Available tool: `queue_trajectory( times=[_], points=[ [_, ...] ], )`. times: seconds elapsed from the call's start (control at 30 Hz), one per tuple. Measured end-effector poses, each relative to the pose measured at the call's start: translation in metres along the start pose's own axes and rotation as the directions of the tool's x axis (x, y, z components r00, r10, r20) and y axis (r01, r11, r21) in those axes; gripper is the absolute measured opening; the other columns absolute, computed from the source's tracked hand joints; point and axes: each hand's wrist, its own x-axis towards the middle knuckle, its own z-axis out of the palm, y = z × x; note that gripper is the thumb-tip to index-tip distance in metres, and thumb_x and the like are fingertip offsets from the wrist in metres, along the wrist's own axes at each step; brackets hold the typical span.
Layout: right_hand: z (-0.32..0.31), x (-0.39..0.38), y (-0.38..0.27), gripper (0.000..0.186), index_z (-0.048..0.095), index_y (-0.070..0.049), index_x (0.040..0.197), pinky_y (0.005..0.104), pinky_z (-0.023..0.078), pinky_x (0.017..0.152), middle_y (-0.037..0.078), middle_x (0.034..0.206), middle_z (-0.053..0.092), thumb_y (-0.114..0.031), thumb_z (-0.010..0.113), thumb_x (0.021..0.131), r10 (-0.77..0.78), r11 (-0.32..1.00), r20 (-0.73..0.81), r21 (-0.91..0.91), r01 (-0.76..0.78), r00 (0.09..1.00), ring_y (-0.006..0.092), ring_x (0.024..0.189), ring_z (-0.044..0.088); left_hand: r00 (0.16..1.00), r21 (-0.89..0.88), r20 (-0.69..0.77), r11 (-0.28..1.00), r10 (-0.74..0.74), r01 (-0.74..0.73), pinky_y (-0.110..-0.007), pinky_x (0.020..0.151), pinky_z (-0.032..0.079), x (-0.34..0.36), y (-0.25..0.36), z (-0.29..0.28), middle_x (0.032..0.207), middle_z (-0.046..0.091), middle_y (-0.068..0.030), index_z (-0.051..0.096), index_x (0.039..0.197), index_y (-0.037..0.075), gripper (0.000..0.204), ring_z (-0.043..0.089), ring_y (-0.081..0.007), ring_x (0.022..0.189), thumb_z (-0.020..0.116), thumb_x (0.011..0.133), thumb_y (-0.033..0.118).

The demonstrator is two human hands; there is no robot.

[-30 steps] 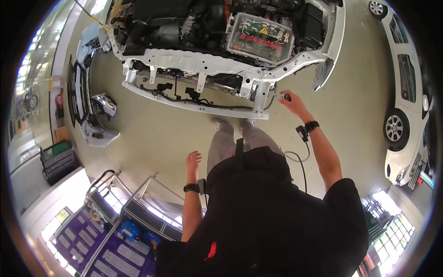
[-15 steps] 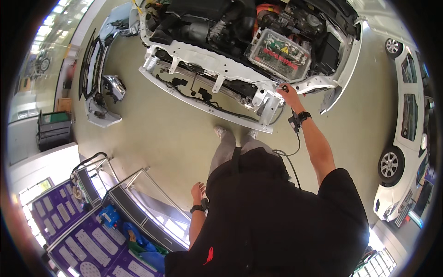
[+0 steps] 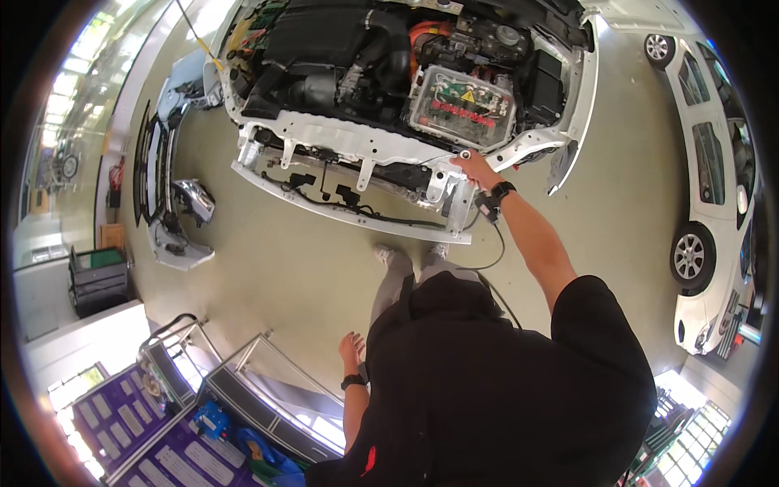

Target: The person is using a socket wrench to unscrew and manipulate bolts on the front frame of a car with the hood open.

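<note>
My right hand reaches forward to the right end of the white front crossmember of a car with its engine bay exposed. Its fingers are closed around a small thing with a pale ring-shaped end, whose kind I cannot make out. A dark box with a cable sits at that wrist, beside a black band. Just behind the hand lies a clear-covered electrical unit with a yellow warning triangle and red marking. My left hand hangs low by my side, fingers loosely apart, holding nothing.
A bumper bar runs low across the car's front, close to my feet. Removed body panels and a headlight lie at the left. Behind me on the left stand framed purple boards. A white car is parked at the right.
The view has turned, so the car sits farther left in it. My right hand stays at the same corner of the crossmember, and the ring-shaped end now shows more clearly.
</note>
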Motion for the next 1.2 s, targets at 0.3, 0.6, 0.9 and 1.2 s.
queue_trajectory(
  times=[0.3,0.6,0.9,1.2],
  points=[
    [0.024,0.001,0.004,0.037,0.035,-0.016,0.060,0.0236,0.019,0.034,-0.005,0.048,0.030,-0.029,0.066,0.075,0.234,0.764,-0.010,0.620,-0.177,0.972,0.0062,0.038,0.024,0.997,0.124,0.076,0.992,-0.007,-0.002,-0.037,0.077,0.047,0.008,0.026,0.003,0.108,0.055,-0.0141,0.047,0.114,0.004,0.039,0.056,-0.0273,0.094,0.044,0.084,0.027],
    [0.014,0.009,0.009,0.032,0.046,-0.002,0.059,0.0304,0.027,0.034,0.003,0.047,0.036,-0.027,0.063,0.070,0.037,0.999,-0.172,0.012,-0.036,0.984,0.0138,0.036,0.034,0.991,0.088,0.134,0.996,-0.005,-0.007,-0.037,0.079,0.046,0.031,0.042,0.001,0.110,0.054,-0.0144,0.046,0.117,0.005,0.040,0.055,-0.0281,0.096,0.045,0.084,0.027],
    [0.014,0.009,-0.001,0.027,0.046,0.000,0.052,0.0311,0.028,0.032,0.005,0.044,0.039,-0.021,0.057,0.064,0.073,0.996,-0.175,-0.030,-0.079,0.982,0.0153,0.034,0.034,0.976,0.131,0.219,0.991,0.002,-0.031,-0.036,0.078,0.046,0.056,0.039,-0.003,0.110,0.055,-0.0131,0.047,0.115,0.007,0.037,0.056,-0.0273,0.096,0.042,0.084,0.026],
    [0.010,0.009,-0.002,0.022,0.046,-0.001,0.058,0.0293,0.023,0.032,0.004,0.044,0.036,-0.020,0.057,0.062,0.126,0.989,-0.184,-0.049,-0.137,0.975,0.0134,0.034,0.031,0.968,0.097,0.240,0.994,-0.069,0.047,-0.036,0.076,0.047,0.082,0.045,-0.020,0.102,0.058,-0.0085,0.050,0.112,0.009,0.034,0.057,-0.0233,0.089,0.047,0.082,0.023]
  ],
)
